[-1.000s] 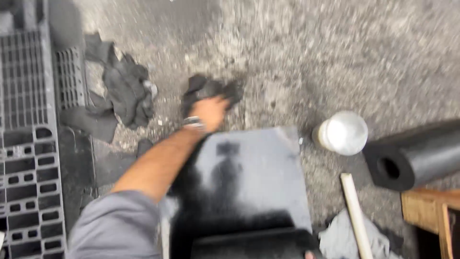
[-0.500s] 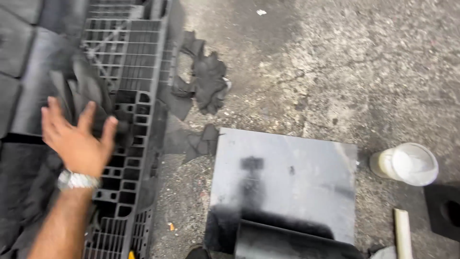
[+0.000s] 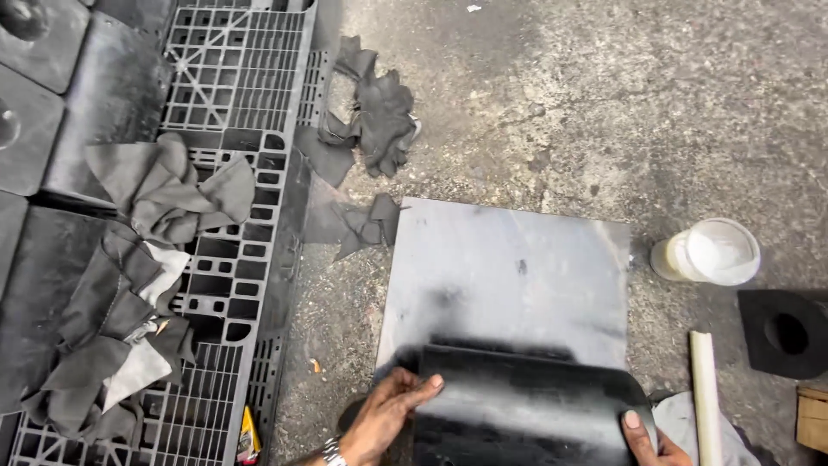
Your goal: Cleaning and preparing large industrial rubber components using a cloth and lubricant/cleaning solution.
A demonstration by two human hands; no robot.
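Two hands (image 3: pixel 390 414), one black block (image 3: pixel 526 406), one plate (image 3: pixel 517 276)

Both hands were bare, with no gloves. The left hand (image 3: pixel 384 414) wore a silver metal-link wristwatch (image 3: pixel 331 451) at the wrist, toward seven o'clock. The right hand (image 3: pixel 649 438) showed a short, pale thumbnail; no sleeve was visible.

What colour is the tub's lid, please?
White; the tub shows in the head view.
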